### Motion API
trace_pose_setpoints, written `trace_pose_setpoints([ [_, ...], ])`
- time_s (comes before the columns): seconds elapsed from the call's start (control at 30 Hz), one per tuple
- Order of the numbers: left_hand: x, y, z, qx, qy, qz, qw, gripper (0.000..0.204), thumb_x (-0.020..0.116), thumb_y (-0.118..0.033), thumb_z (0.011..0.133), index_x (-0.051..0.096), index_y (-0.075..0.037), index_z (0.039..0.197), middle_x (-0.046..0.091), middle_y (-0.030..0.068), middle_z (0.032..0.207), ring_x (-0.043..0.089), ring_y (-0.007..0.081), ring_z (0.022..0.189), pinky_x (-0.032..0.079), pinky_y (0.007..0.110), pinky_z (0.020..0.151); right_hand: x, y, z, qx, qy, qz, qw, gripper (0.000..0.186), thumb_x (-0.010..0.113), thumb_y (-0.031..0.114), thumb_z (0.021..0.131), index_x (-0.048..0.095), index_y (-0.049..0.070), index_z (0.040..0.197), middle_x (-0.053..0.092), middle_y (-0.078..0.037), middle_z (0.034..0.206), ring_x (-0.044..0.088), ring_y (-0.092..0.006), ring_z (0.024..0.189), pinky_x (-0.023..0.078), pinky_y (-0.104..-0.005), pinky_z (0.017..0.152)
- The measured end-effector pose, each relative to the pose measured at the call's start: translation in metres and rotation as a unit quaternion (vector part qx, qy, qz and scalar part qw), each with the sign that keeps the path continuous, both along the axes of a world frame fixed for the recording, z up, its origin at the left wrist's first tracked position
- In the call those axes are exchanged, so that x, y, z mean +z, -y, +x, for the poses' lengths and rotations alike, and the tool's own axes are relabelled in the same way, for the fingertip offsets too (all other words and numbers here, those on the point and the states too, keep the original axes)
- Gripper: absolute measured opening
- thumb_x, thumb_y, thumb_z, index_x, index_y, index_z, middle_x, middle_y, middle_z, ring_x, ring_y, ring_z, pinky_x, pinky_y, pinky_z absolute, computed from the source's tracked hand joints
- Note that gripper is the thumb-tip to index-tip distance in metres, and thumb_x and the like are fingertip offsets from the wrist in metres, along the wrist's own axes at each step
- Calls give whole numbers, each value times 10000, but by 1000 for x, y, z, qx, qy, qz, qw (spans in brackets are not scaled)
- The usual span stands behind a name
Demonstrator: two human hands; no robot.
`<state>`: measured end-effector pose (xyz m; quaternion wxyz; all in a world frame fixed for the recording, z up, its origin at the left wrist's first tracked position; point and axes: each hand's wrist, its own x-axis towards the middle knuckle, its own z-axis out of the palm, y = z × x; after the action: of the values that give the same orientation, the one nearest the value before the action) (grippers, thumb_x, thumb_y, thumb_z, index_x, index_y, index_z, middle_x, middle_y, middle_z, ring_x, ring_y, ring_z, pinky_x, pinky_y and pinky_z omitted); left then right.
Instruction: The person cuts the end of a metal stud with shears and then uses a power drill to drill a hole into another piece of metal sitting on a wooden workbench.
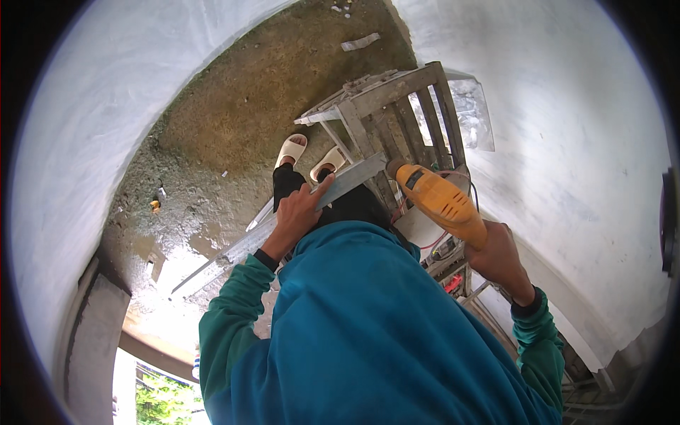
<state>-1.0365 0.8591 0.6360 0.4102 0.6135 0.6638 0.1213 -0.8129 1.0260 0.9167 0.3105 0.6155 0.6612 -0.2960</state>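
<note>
Nearest the camera, a blue-green sweatshirt (354, 319) is seen, by which the lower middle of the view is filled. By the right hand (498, 257), a yellow-orange power drill (443, 202) is grasped at its rear end; whether the trigger is pressed cannot be told. By the left hand (297, 212), a long grey metal strip (360, 173) is gripped partway along, with one finger stretched along it. The strip is held aslant, its upper end met by the dark chuck (392, 167) and seen over a slatted wooden frame (393, 92); whether it is supported there cannot be told. The bit is hidden.

The step in hand is judged to be the drill's being applied near the end of the strip. By the next move, a firm left-hand hold and a square, steady drill seem to be called for; with a slack grip, the strip could be twisted round.
</note>
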Motion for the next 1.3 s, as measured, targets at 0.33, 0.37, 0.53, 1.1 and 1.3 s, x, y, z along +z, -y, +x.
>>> trace_pose_setpoints([
  [0.33,1,0,0,2,2,0,1000,857,740,-147,705,343,-350,1437,548,115,844,621,297,684,504,429,563,0,5,-4,13,-8,10,1000,233,610,122,690,651,-32,860,652,-250,765,640,-423,790,500,-459,793],
  [0.37,0,0,0,2,2,0,1000,857,740,-147,705,343,-350,1437,548,115,844,621,297,684,504,429,563,0,5,-5,10,-4,8,1000,230,610,122,691,650,-29,859,652,-250,766,638,-424,793,498,-459,796],
  [0.53,-1,0,1,7,4,1,1000,830,721,-145,713,357,-361,1426,550,117,843,624,301,682,503,435,557,2,8,-9,15,0,11,1000,234,614,128,696,652,-19,874,653,-246,769,637,-422,792,494,-464,796],
  [1.1,-2,0,1,9,6,5,1000,847,736,-149,698,355,-361,1424,561,125,860,632,302,689,511,432,562,-1,17,-5,44,11,22,999,229,623,137,702,648,-9,876,653,-240,755,636,-430,766,507,-479,779],
  [1.3,-2,0,0,7,9,5,1000,855,746,-158,695,352,-363,1426,565,128,874,634,304,693,515,430,568,-1,20,-7,48,-1,42,998,194,592,91,695,648,-20,843,642,-235,715,640,-416,732,508,-446,735],
])
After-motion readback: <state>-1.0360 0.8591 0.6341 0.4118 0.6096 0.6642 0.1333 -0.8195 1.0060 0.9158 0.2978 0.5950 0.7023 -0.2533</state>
